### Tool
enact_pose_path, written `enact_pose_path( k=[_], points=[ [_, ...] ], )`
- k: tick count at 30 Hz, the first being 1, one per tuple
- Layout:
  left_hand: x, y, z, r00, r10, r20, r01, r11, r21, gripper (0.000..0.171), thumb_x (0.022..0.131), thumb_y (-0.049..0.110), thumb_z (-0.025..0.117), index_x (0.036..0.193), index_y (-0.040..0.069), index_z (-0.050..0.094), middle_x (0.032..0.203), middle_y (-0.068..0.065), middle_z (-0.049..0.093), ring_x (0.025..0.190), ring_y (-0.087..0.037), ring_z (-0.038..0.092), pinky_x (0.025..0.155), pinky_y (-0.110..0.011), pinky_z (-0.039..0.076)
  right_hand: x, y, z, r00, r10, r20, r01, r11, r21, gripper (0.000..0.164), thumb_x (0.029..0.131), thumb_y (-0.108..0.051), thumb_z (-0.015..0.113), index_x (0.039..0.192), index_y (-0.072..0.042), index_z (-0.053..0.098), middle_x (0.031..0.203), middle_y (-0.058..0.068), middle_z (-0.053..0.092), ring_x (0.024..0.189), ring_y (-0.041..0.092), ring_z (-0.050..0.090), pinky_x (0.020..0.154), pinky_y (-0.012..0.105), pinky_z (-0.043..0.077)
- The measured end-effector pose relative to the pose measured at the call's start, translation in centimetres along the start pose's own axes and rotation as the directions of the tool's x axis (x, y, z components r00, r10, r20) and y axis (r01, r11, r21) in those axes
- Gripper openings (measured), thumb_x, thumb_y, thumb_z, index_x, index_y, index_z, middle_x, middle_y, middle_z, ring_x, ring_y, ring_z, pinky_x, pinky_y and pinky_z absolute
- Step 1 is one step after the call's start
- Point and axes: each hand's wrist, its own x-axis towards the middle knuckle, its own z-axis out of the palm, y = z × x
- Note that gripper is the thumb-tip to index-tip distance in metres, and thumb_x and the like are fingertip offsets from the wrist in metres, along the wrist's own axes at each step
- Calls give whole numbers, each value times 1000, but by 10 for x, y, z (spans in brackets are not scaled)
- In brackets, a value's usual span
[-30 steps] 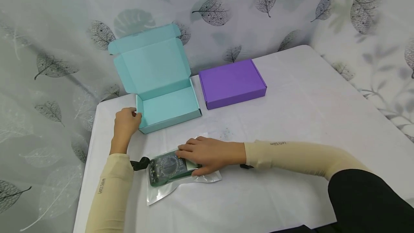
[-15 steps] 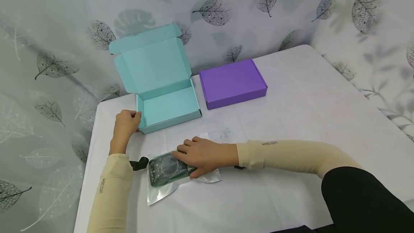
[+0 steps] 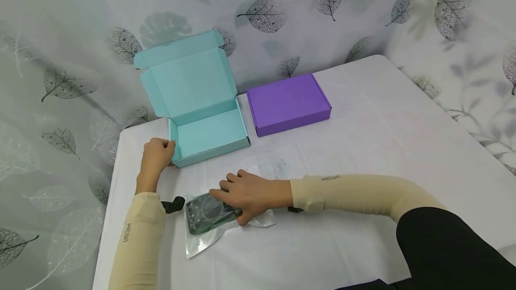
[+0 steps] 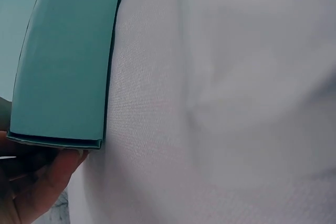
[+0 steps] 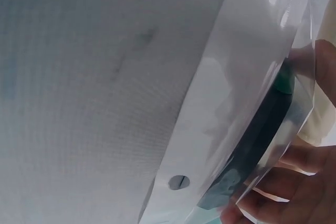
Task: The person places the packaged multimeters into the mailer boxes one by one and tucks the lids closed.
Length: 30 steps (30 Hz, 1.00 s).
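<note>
In the head view, my left hand (image 3: 156, 158) pinches the left front corner of an open turquoise cardboard box (image 3: 213, 152), whose lid stands raised. The left wrist view shows fingers (image 4: 50, 184) at the end of the box wall (image 4: 63, 66). My right hand (image 3: 254, 196) lies across a green multimeter (image 3: 207, 216) inside a clear plastic bag (image 3: 199, 247), covering its display end. Seen from the right wrist, the thumb is on one side of the multimeter (image 5: 257, 135) and curled fingers (image 5: 283, 182) are on the other, gripping through the bag.
A closed purple box (image 3: 288, 104) stands right of the turquoise one. White cloth covers the table (image 3: 354, 147), with leaf-patterned curtain (image 3: 262, 12) behind and at both sides. A black strap part (image 3: 174, 205) sticks out from the left wrist.
My right hand has slid left over the multimeter, hiding its display, and its fingers have closed round it. The left hand stays at the turquoise box's corner.
</note>
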Motion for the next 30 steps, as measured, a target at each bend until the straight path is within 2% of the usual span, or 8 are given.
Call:
enact_pose_path(
  k=[5,11,19,23,30],
  points=[
    [0,1,1,1000,0,-1,0,1000,12,41,99,29,44,96,-5,67,77,-19,63,56,-25,60,49,-34,50,-1,0,1,1000,28,13,-28,999,32,98,68,-55,68,146,-11,27,111,-1,52,94,17,44,71,33,38],
    [0,3,1,1000,3,-12,-2,1000,19,39,98,27,45,95,-6,67,80,-20,63,56,-24,59,48,-34,50,-3,0,5,999,44,6,-44,998,32,91,71,-54,63,144,-10,29,110,0,54,98,18,44,79,35,39],
    [-2,2,0,1000,-3,-14,3,1000,20,40,98,27,44,97,-6,67,82,-21,63,56,-26,60,49,-34,50,-2,-1,4,1000,21,3,-21,996,83,93,68,-52,68,142,-10,31,101,-3,53,91,16,41,72,31,38],
    [-2,2,1,1000,-14,-2,14,1000,12,41,98,28,44,98,-6,66,83,-21,63,57,-26,61,49,-34,51,-6,0,2,1000,23,12,-24,994,104,94,67,-52,69,142,-10,31,103,-4,53,93,15,40,73,31,38],
    [-1,3,1,1000,3,-11,-3,1000,7,40,98,27,44,94,-5,67,79,-19,62,58,-27,60,48,-34,50,-8,10,-14,998,47,-38,-43,993,108,92,65,-46,70,141,-9,34,107,-3,54,94,16,41,75,32,39]
  ],
)
